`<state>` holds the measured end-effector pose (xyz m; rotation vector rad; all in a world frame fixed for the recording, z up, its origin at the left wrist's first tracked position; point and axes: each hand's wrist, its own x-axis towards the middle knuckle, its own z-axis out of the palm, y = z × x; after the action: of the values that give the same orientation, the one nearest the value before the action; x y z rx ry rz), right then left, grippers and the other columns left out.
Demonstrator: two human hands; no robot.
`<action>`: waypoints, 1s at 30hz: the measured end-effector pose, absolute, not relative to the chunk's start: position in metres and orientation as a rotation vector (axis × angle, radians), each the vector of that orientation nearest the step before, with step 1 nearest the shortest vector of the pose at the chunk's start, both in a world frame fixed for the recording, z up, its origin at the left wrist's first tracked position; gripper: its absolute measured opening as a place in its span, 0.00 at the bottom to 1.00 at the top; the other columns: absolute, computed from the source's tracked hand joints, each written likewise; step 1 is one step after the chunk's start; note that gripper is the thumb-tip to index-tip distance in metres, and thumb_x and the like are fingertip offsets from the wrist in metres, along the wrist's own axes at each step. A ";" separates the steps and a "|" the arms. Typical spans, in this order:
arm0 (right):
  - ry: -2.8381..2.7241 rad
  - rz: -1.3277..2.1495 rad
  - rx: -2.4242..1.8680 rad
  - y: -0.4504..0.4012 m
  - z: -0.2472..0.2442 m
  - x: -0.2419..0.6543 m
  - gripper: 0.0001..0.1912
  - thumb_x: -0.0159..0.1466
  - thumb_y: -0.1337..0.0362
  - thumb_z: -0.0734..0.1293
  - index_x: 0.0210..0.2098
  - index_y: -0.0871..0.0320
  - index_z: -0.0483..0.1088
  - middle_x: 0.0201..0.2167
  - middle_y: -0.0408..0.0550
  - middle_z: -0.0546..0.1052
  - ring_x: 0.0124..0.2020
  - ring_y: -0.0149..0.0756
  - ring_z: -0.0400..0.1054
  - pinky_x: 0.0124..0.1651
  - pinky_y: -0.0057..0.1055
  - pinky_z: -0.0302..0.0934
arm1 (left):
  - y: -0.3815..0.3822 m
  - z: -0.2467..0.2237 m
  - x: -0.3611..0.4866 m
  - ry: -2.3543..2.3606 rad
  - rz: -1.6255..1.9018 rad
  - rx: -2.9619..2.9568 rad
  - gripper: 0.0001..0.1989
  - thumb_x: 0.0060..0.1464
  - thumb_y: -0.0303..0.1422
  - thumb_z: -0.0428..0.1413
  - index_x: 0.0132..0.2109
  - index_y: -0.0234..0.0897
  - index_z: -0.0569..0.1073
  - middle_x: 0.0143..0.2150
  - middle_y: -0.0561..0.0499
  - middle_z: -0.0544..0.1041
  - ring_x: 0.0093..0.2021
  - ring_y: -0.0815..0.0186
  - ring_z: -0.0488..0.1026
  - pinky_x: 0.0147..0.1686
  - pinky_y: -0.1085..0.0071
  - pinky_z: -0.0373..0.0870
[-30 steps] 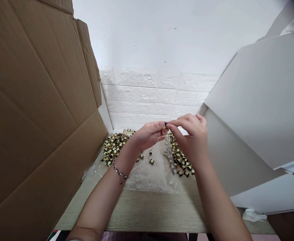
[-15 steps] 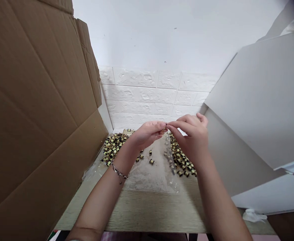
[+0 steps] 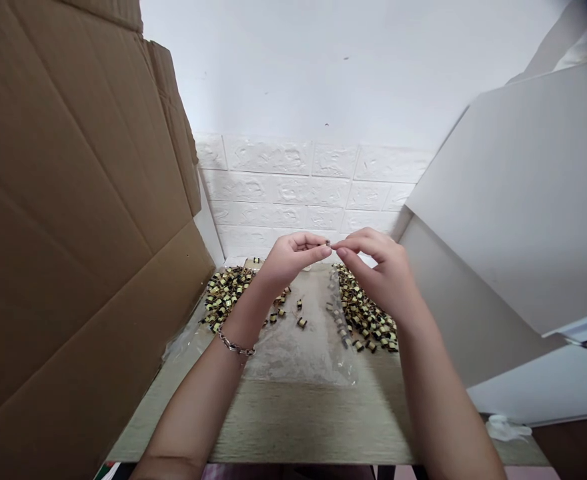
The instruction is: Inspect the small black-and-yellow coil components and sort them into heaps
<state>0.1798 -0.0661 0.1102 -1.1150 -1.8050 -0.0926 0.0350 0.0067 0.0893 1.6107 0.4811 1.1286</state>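
head view: left hand (image 3: 291, 259) nearly closed, thumb & index pinching tiny dark part (image 3: 328, 245); right hand (image 3: 379, 277) has thumb & index close together, tips just beside that part, contact too small to tell; both hands above clear plastic bag (image 3: 293, 347) on wood-look table (image 3: 298, 420); yellow-&-black coil heaps either side, left heap (image 3: 226, 298) & right heap (image 3: 366, 313); loose coils (image 3: 299, 313) on bag; chain bracelet (image 3: 235, 348) just below left hand; cardboard sheet (image 3: 73, 200) at left; white brick-pattern wall (image 3: 273, 180) ahead
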 end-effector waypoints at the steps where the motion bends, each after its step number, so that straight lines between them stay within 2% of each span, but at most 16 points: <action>1: -1.749 -0.020 -1.111 -0.066 0.110 0.179 0.07 0.58 0.63 0.61 0.29 0.54 0.71 0.29 0.43 0.72 0.33 0.31 0.64 0.39 0.31 0.55 | 0.006 0.090 0.036 0.524 1.202 1.659 0.12 0.39 0.36 0.61 0.32 0.34 0.72 0.31 0.51 0.73 0.32 0.70 0.68 0.35 0.71 0.63; 4: -1.579 0.189 -1.151 -0.063 0.109 0.178 0.09 0.57 0.61 0.61 0.26 0.57 0.70 0.25 0.42 0.72 0.29 0.30 0.64 0.34 0.28 0.56 | 0.001 0.090 0.038 0.659 1.445 1.909 0.13 0.41 0.38 0.60 0.33 0.35 0.72 0.30 0.51 0.73 0.32 0.68 0.68 0.35 0.70 0.63; 6: -1.515 0.304 -1.187 -0.062 0.109 0.177 0.11 0.57 0.58 0.61 0.24 0.58 0.70 0.22 0.41 0.70 0.27 0.29 0.62 0.31 0.27 0.55 | -0.002 0.090 0.039 0.765 1.607 2.132 0.10 0.43 0.38 0.59 0.33 0.37 0.72 0.30 0.52 0.74 0.33 0.68 0.68 0.39 0.68 0.61; 10: -1.459 0.448 -1.239 -0.062 0.110 0.177 0.16 0.56 0.54 0.61 0.23 0.60 0.70 0.18 0.41 0.67 0.22 0.27 0.58 0.25 0.25 0.51 | -0.005 0.086 0.040 0.960 1.872 2.486 0.06 0.48 0.37 0.56 0.33 0.40 0.71 0.32 0.55 0.74 0.36 0.67 0.68 0.50 0.60 0.48; 14: -1.454 0.584 -1.258 -0.061 0.109 0.176 0.19 0.56 0.51 0.60 0.22 0.61 0.70 0.19 0.41 0.66 0.21 0.26 0.57 0.24 0.25 0.48 | -0.002 0.081 0.041 1.004 2.077 2.634 0.05 0.50 0.37 0.54 0.34 0.41 0.70 0.30 0.56 0.74 0.34 0.68 0.68 0.50 0.61 0.46; 20: -1.467 0.604 -1.270 -0.058 0.105 0.170 0.19 0.55 0.51 0.61 0.21 0.61 0.70 0.18 0.41 0.65 0.22 0.26 0.57 0.26 0.25 0.49 | 0.000 0.079 0.041 1.034 2.175 2.844 0.04 0.51 0.34 0.53 0.34 0.41 0.69 0.28 0.57 0.73 0.32 0.69 0.67 0.50 0.60 0.43; 30: -1.465 0.744 -1.240 -0.058 0.106 0.169 0.14 0.55 0.58 0.61 0.20 0.61 0.69 0.16 0.40 0.64 0.21 0.25 0.55 0.26 0.25 0.48 | -0.002 0.081 0.040 1.029 2.210 2.852 0.04 0.51 0.35 0.53 0.35 0.40 0.69 0.28 0.56 0.73 0.32 0.69 0.67 0.51 0.60 0.42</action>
<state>0.1692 -0.0584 0.1058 -1.2396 -1.4647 0.7445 0.0398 -0.0017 0.0807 2.8520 1.0289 2.2098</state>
